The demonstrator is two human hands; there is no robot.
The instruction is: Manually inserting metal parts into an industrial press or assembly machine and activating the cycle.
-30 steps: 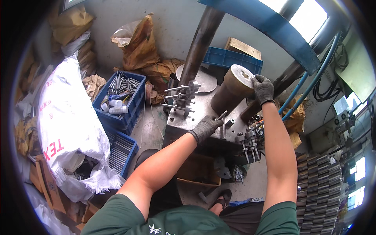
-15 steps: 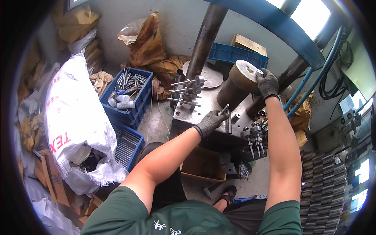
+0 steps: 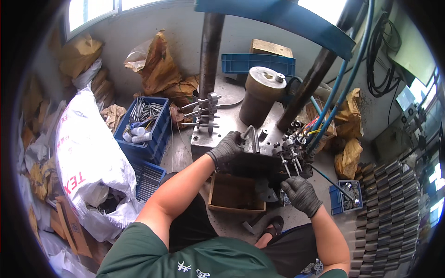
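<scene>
My left hand [image 3: 227, 148], in a grey work glove, is closed on a short metal rod [image 3: 247, 132] at the front of the steel machine table [image 3: 201, 139]. Beside it stand a thicker metal pin [image 3: 255, 140] and a small dark ring-shaped part [image 3: 263, 134]. My right hand [image 3: 302, 195], gloved too, has its fingers curled just below metal shafts with collars [image 3: 291, 150] at the table's right front; what it holds, if anything, is hidden. Behind, a heavy steel cylinder [image 3: 259, 99] carries a small round metal piece [image 3: 279, 77] on its top.
More shafts with collars [image 3: 204, 111] stand at the table's left. A blue crate [image 3: 143, 150] of metal rods sits left, near a white woven sack [image 3: 95, 153]. Machine posts [image 3: 211, 55] and blue hoses [image 3: 336, 95] rise behind. Stacked metal pieces [image 3: 387, 217] lie right.
My right hand has left the cylinder's top and come down toward me, below the right-hand shafts. The round piece stays on the cylinder. My left hand still grips the rod; the view has shifted.
</scene>
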